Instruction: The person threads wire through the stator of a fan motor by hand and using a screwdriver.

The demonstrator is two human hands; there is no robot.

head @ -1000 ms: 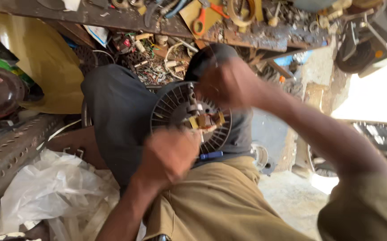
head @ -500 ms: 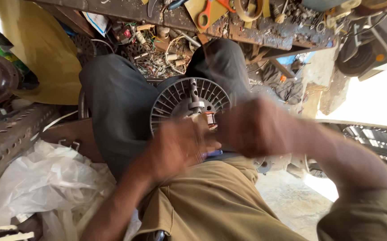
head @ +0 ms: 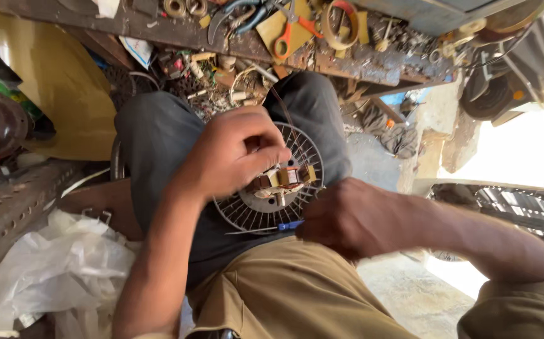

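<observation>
A round white wire fan grille (head: 256, 213) rests on my lap, against dark grey trousers. A small motor with copper windings (head: 282, 179) sits at its centre. My left hand (head: 234, 150) lies over the upper left of the grille, fingertips pinched on the motor's left side. My right hand (head: 353, 216) is at the grille's lower right edge, closed around a thin blue-handled tool (head: 290, 225) whose metal shaft points left across the wires.
A dirty wooden bench (head: 353, 63) above holds orange-handled scissors (head: 290, 34), pliers, a tape ring and scrap parts. A white plastic bag (head: 58, 270) lies lower left beside a perforated metal bar (head: 8, 207). A yellow panel (head: 58, 81) stands at left.
My left hand has risen from below the grille onto the motor. My right hand has dropped from the top of the grille to its lower right edge, now holding the blue-handled tool.
</observation>
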